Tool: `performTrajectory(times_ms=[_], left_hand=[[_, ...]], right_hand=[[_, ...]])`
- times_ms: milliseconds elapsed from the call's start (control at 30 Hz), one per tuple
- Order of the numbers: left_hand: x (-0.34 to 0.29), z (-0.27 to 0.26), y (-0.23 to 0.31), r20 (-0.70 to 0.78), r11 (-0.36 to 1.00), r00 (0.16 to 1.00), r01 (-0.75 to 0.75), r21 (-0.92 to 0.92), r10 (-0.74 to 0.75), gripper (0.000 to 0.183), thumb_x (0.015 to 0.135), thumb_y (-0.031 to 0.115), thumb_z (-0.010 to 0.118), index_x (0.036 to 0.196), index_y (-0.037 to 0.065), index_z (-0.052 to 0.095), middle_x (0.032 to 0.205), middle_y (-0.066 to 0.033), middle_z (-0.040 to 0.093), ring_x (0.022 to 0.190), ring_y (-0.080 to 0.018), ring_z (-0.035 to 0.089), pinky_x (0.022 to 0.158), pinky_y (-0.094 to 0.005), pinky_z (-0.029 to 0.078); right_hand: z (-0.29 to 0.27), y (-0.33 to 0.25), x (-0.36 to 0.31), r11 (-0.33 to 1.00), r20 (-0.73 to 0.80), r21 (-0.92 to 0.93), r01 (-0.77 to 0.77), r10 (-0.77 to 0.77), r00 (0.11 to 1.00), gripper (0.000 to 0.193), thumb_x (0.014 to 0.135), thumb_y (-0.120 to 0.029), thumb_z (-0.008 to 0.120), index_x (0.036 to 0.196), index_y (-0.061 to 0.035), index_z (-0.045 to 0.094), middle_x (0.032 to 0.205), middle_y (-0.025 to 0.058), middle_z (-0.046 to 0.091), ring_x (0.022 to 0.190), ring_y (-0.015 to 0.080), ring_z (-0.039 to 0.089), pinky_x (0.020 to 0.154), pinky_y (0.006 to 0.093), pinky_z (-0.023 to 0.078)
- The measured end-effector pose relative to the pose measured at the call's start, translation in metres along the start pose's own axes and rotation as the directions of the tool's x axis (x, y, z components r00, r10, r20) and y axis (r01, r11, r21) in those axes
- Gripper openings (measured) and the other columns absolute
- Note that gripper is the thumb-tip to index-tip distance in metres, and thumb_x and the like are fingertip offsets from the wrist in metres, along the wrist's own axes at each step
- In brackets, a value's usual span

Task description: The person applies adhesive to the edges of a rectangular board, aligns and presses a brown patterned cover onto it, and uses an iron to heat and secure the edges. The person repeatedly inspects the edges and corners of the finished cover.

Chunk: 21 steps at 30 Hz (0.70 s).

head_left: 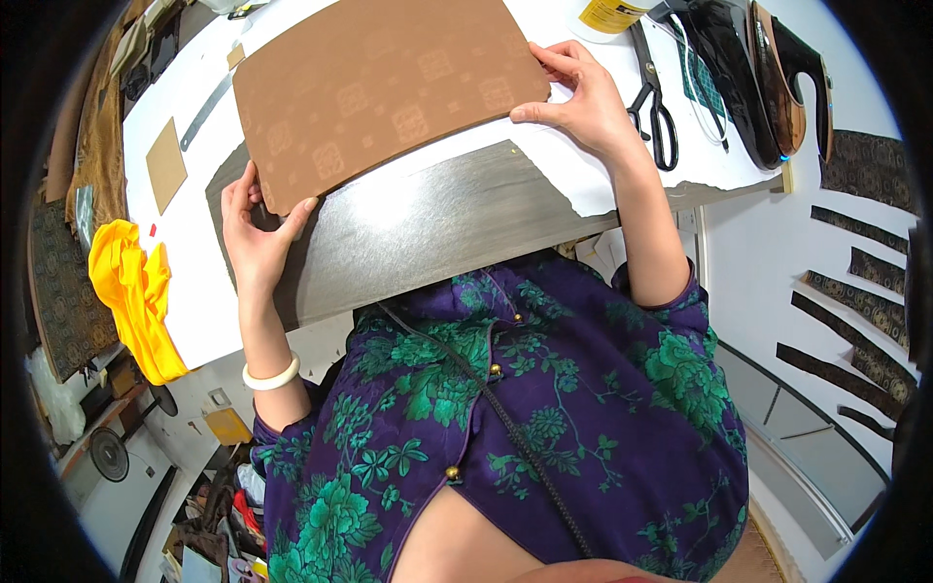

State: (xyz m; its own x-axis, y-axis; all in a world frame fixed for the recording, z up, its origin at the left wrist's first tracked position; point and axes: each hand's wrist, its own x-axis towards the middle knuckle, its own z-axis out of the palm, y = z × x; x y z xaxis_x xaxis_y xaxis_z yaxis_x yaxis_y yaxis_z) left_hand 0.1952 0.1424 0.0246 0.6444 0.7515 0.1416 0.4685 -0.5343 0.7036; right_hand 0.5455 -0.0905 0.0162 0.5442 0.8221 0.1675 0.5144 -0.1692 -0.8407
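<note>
Yellow label (607,14), dark lettering (634,4) (cut off at the top edge), on a white tub (590,36)

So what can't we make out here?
Head view: far part of the brown patterned panel, cut off by the picture's upper edge.
Head view: anything under the panel, hidden by it.
Head view: whether the left hand reaches underneath, hidden by the panel.
Head view: rest of the white-and-yellow container, cut off by the upper edge.

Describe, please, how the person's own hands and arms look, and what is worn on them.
The left hand and right hand wear no gloves. A smooth, cream-white, rounded bangle circles the left arm; no bangle shows on the right. The dark-purple fabric sleeves, with green plant patterning, end well short of the hands.
</note>
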Motion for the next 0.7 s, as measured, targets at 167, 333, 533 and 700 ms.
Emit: performTrajectory(times_ms=[167, 333, 533, 700], left_hand=[[0.000, 0.000, -0.004, 0.004, 0.997, 1.000, -0.008, -0.082, 0.008, 0.084, 0.069, 0.018, 0.092, 0.141, 0.002, 0.052, 0.111, -0.0037, 0.050, 0.105, -0.0164, 0.052, 0.097, -0.0305, 0.045], [-0.008, -0.005, -0.004, -0.008, 0.995, 0.999, 0.049, -0.091, -0.050, 0.083, 0.070, 0.016, 0.091, 0.141, 0.001, 0.051, 0.117, -0.0049, 0.052, 0.110, -0.0177, 0.054, 0.100, -0.0318, 0.044], [-0.012, -0.008, -0.009, -0.047, 0.961, 0.999, 0.004, -0.276, -0.017, 0.075, 0.071, 0.008, 0.089, 0.137, -0.002, 0.054, 0.127, -0.0110, 0.055, 0.120, -0.0222, 0.059, 0.104, -0.0341, 0.049], [-0.017, -0.020, -0.016, -0.054, 0.956, 0.999, -0.006, -0.292, -0.010, 0.076, 0.069, 0.010, 0.090, 0.138, 0.004, 0.057, 0.123, -0.0090, 0.057, 0.114, -0.0220, 0.062, 0.102, -0.0339, 0.050]], right_hand=[[0.002, 0.000, 0.000, 1.000, -0.012, -0.007, -0.029, 0.029, 1.000, 0.087, 0.059, -0.021, 0.095, 0.135, 0.0009, 0.059, 0.117, 0.0063, 0.057, 0.109, 0.0198, 0.060, 0.100, 0.0320, 0.049], [0.004, -0.002, -0.002, 1.000, 0.028, -0.006, 0.018, -0.018, 0.999, 0.080, 0.066, -0.025, 0.091, 0.135, -0.0011, 0.059, 0.121, 0.0077, 0.059, 0.111, 0.0215, 0.061, 0.100, 0.0337, 0.049], [-0.002, -0.017, -0.005, 0.992, 0.087, 0.097, -0.078, 0.069, 0.994, 0.066, 0.074, -0.006, 0.083, 0.135, 0.0005, 0.059, 0.122, 0.0059, 0.058, 0.113, 0.0175, 0.058, 0.102, 0.0301, 0.046], [-0.010, -0.015, -0.004, 0.971, 0.157, 0.205, -0.125, 0.094, 0.983, 0.067, 0.075, 0.002, 0.079, 0.138, 0.0018, 0.056, 0.126, 0.0063, 0.056, 0.115, 0.0148, 0.056, 0.105, 0.0282, 0.044]])
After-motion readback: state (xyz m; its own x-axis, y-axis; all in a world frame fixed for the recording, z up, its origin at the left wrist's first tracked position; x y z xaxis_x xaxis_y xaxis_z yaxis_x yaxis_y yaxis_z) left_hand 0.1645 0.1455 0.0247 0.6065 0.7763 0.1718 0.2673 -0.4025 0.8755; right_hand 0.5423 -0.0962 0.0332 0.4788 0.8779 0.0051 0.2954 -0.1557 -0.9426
